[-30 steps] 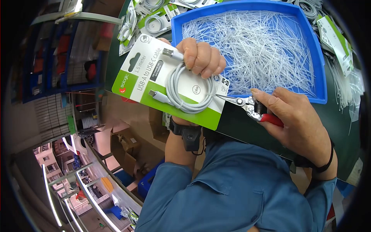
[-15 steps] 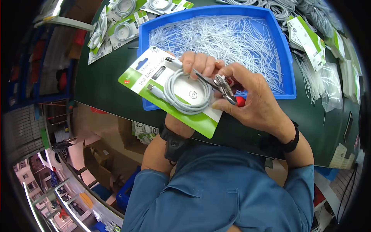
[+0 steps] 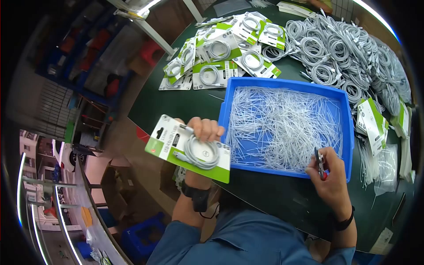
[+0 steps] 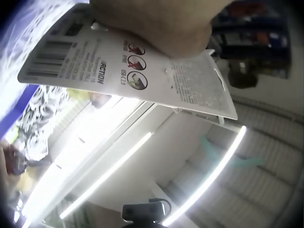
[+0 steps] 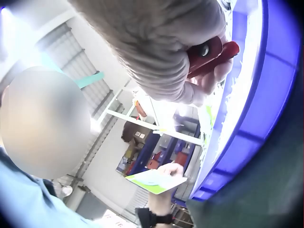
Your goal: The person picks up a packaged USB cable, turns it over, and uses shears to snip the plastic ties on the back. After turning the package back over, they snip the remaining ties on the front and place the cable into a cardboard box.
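My left hand grips the upper edge of a white and green packaging card, its fingers curled over the front. A coiled grey USB cable is mounted on that card. In the left wrist view the printed back of the card shows, with a barcode at one end. My right hand holds small spring-loaded snips over the right part of the blue tray. Their red handles lie in the palm in the right wrist view. The tray holds many thin white plastic strips.
Carded cables lie piled at the back left of the dark green table. A large heap of loose coiled cables fills the back right. Blank cards and a clear plastic bag lie right of the tray.
The snips were at the cable coil; my right hand has drawn them away rightward over the tray. My left hand has kept the card, now left of the tray. The head view has shifted.
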`<state>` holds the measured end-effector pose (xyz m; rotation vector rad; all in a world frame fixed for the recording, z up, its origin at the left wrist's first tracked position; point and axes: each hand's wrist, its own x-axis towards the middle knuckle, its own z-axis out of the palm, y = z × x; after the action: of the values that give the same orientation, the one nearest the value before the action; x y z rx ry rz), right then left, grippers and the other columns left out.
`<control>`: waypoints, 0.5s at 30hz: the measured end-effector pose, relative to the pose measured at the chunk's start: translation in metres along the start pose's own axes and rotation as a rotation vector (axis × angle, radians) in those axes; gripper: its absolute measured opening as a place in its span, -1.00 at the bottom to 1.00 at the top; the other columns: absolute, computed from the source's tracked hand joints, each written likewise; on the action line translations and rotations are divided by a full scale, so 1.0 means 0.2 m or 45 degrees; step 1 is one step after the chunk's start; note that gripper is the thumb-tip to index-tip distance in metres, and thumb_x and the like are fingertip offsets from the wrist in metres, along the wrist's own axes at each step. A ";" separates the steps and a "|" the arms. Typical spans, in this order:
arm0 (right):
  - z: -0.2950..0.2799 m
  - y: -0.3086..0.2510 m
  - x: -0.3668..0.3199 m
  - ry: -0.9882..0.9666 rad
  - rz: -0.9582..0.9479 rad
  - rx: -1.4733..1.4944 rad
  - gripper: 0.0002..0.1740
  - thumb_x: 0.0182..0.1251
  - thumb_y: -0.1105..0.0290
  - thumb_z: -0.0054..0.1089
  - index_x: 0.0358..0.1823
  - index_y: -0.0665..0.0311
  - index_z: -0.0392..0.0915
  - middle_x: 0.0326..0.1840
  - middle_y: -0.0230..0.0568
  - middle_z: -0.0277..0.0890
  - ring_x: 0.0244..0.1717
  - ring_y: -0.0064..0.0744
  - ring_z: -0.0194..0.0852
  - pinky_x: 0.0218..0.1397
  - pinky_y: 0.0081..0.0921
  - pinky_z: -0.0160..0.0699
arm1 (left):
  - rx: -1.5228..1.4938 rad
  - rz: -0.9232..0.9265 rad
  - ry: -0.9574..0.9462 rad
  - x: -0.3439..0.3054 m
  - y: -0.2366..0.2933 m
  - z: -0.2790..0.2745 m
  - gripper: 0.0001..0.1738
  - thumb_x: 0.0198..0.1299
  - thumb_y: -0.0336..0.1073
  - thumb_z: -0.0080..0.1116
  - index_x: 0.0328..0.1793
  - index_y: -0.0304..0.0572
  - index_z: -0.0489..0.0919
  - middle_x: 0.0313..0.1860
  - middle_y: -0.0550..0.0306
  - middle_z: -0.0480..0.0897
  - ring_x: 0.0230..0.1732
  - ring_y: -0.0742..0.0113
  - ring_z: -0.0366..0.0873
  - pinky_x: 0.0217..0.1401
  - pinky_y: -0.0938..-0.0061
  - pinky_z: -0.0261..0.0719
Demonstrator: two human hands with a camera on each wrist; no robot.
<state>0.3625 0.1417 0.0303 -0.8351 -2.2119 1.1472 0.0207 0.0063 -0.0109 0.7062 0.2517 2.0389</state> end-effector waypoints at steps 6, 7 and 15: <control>-0.08 0.03 0.01 0.082 0.154 -0.161 -0.49 0.18 0.56 0.51 0.17 0.36 0.55 -0.16 -0.03 0.64 -0.18 -0.16 0.64 -0.02 -0.30 0.58 | 1.204 0.458 0.795 -0.41 0.74 -0.38 -0.39 0.69 0.23 -0.12 -0.23 -0.14 0.54 -0.49 0.14 0.47 -0.42 0.27 0.43 -0.11 0.30 0.60; -0.09 0.04 0.00 0.083 0.161 -0.140 -0.47 0.17 0.54 0.51 0.20 0.36 0.56 -0.13 -0.01 0.64 -0.15 -0.13 0.63 0.01 -0.28 0.58 | 1.224 0.597 1.007 -0.42 0.78 -0.33 -0.36 0.72 0.24 -0.18 -0.21 -0.14 0.56 -0.46 0.17 0.50 -0.38 0.29 0.48 -0.07 0.32 0.62; -0.10 0.07 0.01 0.038 0.116 -0.169 -0.30 0.24 0.36 0.53 0.42 0.39 0.56 0.23 0.18 0.69 0.17 0.07 0.70 0.34 -0.23 0.57 | 1.849 0.463 1.141 -0.24 0.95 -0.41 -0.65 0.63 -0.02 0.20 0.00 -0.19 0.67 -0.20 0.22 0.65 -0.16 0.40 0.64 -0.01 0.35 0.72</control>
<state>0.3791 0.1608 0.0293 -1.0106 -2.2659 1.0308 -0.1433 -0.1286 -0.0124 0.5596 2.3882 2.1396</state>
